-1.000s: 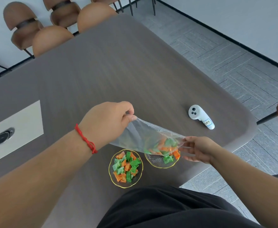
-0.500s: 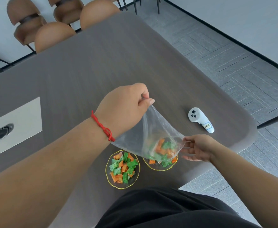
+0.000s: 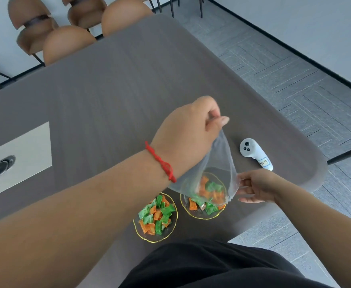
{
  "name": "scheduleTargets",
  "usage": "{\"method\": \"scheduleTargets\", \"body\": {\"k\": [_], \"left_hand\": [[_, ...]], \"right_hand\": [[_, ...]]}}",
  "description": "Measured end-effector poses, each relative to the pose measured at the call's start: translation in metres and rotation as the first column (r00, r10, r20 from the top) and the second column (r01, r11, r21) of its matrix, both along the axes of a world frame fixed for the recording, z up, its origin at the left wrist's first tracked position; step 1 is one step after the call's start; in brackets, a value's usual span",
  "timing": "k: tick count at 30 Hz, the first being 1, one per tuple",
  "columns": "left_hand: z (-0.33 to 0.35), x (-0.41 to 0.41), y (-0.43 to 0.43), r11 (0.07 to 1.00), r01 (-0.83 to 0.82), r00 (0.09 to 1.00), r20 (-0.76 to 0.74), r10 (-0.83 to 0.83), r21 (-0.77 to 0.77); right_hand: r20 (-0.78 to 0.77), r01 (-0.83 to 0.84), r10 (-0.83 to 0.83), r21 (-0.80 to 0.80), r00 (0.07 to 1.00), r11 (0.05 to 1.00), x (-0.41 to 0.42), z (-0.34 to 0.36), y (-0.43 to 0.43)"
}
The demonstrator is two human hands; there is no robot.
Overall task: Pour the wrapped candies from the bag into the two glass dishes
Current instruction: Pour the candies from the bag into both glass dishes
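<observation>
My left hand point(image 3: 188, 135) pinches the closed end of a clear plastic bag point(image 3: 218, 165) and holds it high, so the bag hangs mouth down. My right hand point(image 3: 257, 187) grips the bag's open edge just above the right glass dish point(image 3: 199, 214). Green and orange wrapped candies point(image 3: 208, 191) sit in the bag's low end and spill into that dish. The left glass dish point(image 3: 149, 238), gold-rimmed, holds a heap of the same candies and stands beside the right one near the table's front edge.
A white handheld controller point(image 3: 253, 153) with a label lies on the grey table point(image 3: 118, 90) right of the bag. Brown chairs point(image 3: 66, 41) stand at the far side. A pale panel point(image 3: 24, 159) with a dark handle is at the left.
My left hand has risen and moved right, tipping the bag from nearly flat to steeply hanging. The candies have slid to its mouth over the right dish. My right hand stayed put.
</observation>
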State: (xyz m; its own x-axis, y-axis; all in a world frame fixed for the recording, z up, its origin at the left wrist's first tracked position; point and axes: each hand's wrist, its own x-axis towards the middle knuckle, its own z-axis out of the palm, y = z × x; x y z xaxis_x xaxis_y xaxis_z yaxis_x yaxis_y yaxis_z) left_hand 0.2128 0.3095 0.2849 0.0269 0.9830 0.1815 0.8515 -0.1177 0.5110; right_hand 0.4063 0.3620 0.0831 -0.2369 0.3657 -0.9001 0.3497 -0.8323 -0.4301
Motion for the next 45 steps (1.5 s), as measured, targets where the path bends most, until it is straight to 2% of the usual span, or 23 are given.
{"method": "scheduleTargets", "body": {"k": [1,3,5,8,11,12,16,19,27,31,33,40,42,45], "left_hand": [[-0.002,0.006,0.002,0.999,0.036,0.999,-0.035,-0.036,0.013],[-0.006,0.019,0.002,0.984,0.151,0.951,-0.284,-0.119,0.093],[-0.01,0.022,0.003,0.966,0.203,0.883,-0.456,-0.111,0.159],[-0.012,0.012,0.01,0.964,0.154,0.853,-0.521,-0.018,0.218],[-0.01,0.003,0.01,0.973,0.107,0.725,-0.686,0.065,0.205],[-0.013,0.001,0.01,0.976,0.092,0.721,-0.689,0.071,0.197],[-0.035,-0.016,0.007,0.985,0.091,0.81,-0.587,0.013,0.147],[-0.035,-0.021,0.005,0.98,0.083,0.858,-0.513,0.022,0.18],[-0.021,-0.031,0.008,0.956,0.069,0.88,-0.468,0.075,0.284],[-0.01,-0.067,0.006,0.98,-0.049,0.929,-0.352,0.116,0.195],[-0.007,-0.092,0.002,0.983,-0.077,0.924,-0.358,0.133,0.166],[-0.001,-0.18,-0.015,0.947,-0.32,0.881,-0.367,0.299,0.005],[-0.006,-0.197,-0.025,0.926,-0.376,0.885,-0.299,0.356,-0.01],[-0.023,-0.208,-0.039,0.886,-0.463,0.885,-0.076,0.46,-0.034]], "right_hand": [[-0.002,-0.002,0.002,0.012,1.0,1.0,-0.002,0.0,0.0],[-0.001,-0.019,0.019,0.027,1.0,0.999,-0.007,-0.003,-0.001],[-0.014,-0.055,0.055,0.022,0.998,0.998,-0.011,-0.005,-0.002],[-0.023,-0.08,0.081,0.017,0.996,0.997,-0.018,-0.007,-0.002],[-0.039,-0.09,0.09,0.017,0.995,0.996,-0.025,-0.009,-0.003],[-0.03,-0.099,0.1,0.024,0.995,0.995,-0.027,-0.01,-0.002],[0.004,-0.125,0.125,0.031,0.992,0.992,-0.032,-0.011,0.001],[0.016,-0.122,0.121,0.049,0.992,0.991,-0.036,-0.007,0.002],[-0.034,-0.053,0.055,0.064,0.998,0.997,-0.036,-0.001,0.006],[-0.069,-0.017,0.019,0.035,0.997,0.999,-0.033,0.003,0.023],[-0.081,-0.011,0.015,0.05,0.997,0.999,-0.038,0.009,0.036],[-0.108,-0.011,0.056,0.38,0.993,0.925,-0.089,0.045,0.083],[-0.152,0.008,0.066,0.441,0.986,0.897,-0.102,0.051,0.093],[-0.252,0.088,0.056,0.524,0.966,0.847,-0.119,0.055,0.101]]}}
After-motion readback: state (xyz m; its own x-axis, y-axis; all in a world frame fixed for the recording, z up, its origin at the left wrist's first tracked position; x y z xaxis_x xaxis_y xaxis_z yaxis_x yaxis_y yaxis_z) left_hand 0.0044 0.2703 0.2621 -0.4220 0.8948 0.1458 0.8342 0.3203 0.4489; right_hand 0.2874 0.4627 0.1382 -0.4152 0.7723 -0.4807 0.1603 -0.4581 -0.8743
